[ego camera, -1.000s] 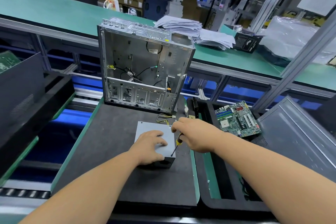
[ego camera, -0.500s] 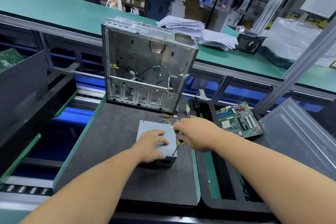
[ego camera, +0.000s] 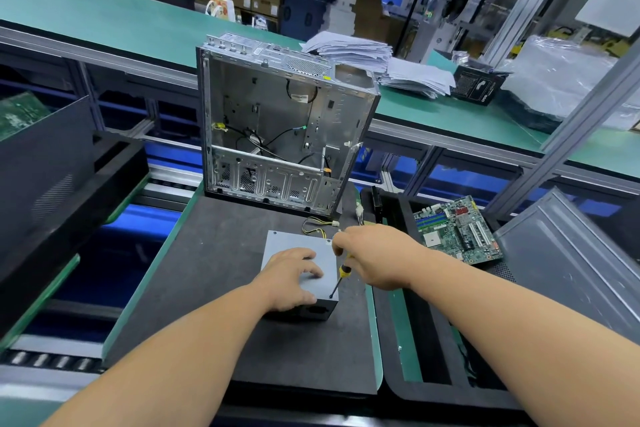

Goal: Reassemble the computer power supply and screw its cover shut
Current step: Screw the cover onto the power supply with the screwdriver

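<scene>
Behind the grey power supply [ego camera: 297,253] on the dark counter [ego camera: 207,274] stands an open computer case [ego camera: 277,128]. Left hand [ego camera: 291,279] presses its cover, fingers spread; right hand [ego camera: 375,255] grips a screwdriver [ego camera: 341,276] at its near corner. Motherboard [ego camera: 457,229] lies right.

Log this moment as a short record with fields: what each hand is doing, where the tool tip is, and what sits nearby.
left hand: left hand rests flat on the power supply cover, steadying it
right hand: right hand grips the screwdriver
tool tip: at the cover's near right corner
surface: black mat
behind: empty computer case, standing upright, open side towards the camera
right side: circuit board lying in a black tray
</scene>
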